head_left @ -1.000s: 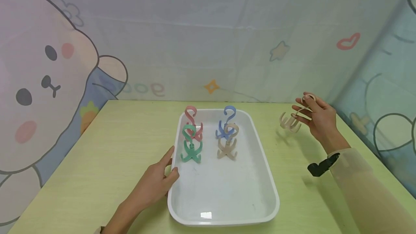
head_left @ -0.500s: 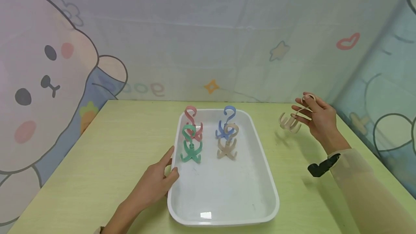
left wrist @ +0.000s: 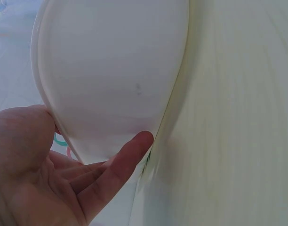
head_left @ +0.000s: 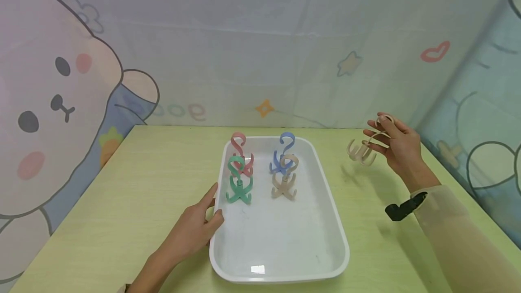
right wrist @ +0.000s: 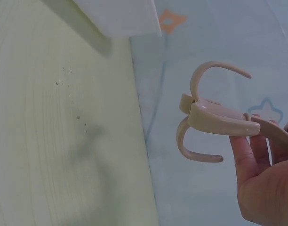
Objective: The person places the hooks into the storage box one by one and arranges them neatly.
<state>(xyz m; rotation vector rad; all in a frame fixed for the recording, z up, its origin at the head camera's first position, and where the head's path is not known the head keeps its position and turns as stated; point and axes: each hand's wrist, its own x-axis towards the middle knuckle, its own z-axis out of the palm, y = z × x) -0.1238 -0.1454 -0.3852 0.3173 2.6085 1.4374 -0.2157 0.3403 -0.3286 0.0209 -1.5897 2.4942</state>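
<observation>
My left hand (head_left: 193, 229) grips the left wall of a white plastic tray (head_left: 281, 257), thumb over the rim and fingers against the outside. To the tray's right, above the table, my right hand (head_left: 400, 150) pinches a beige multi-prong hanging hook (right wrist: 219, 117) by its curved top, prongs pointing down and left. Inside the tray stand a pink hook (head_left: 243, 164), a blue hook (head_left: 281, 162), a green hook (head_left: 239, 191) and another beige hook (head_left: 284, 188). All of them have an S-shaped top and several curled prongs.
The tray stands on a pale yellow-green table (head_left: 163, 162). A printed cloth (head_left: 260, 49) with a cartoon bear hangs behind the table and along its sides. A black strap piece (head_left: 403, 207) juts from the right wrist.
My right hand has risen very slightly, and the held beige hook has shifted a little to the left. The left hand, tray and standing hooks have stayed put.
</observation>
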